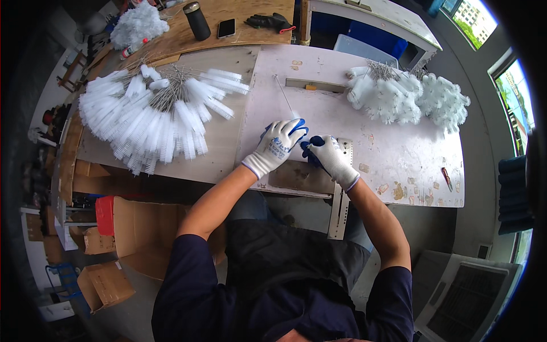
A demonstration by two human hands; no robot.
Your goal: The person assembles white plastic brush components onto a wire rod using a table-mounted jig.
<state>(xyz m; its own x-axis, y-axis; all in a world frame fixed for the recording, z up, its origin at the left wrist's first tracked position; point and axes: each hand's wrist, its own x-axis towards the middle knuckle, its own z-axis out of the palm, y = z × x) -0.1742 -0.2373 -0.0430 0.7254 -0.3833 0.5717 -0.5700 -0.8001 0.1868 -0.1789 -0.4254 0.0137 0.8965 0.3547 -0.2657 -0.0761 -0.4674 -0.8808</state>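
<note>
Both my hands wear white gloves with blue fingers and work close together near the front edge of the pale table (399,154). My left hand (275,148) is closed on a wire-handled brush (286,96), whose thin stem points up and away with a little white bristle showing at the fingers. Beside it, my right hand (331,158) is curled with its fingers pressed together; whatever lies inside is hidden. Under the hands are a flat metal plate (299,176) and a perforated metal strip (340,208), which juts past the table edge.
At left fans out a big pile of white brushes (159,122). Bunches of white brushes (384,94) lie at far right. A slotted bar (327,86) and red-handled tool (447,178) rest on the table. Behind are a black tumbler (197,21), phone (226,28) and dark glove (269,23).
</note>
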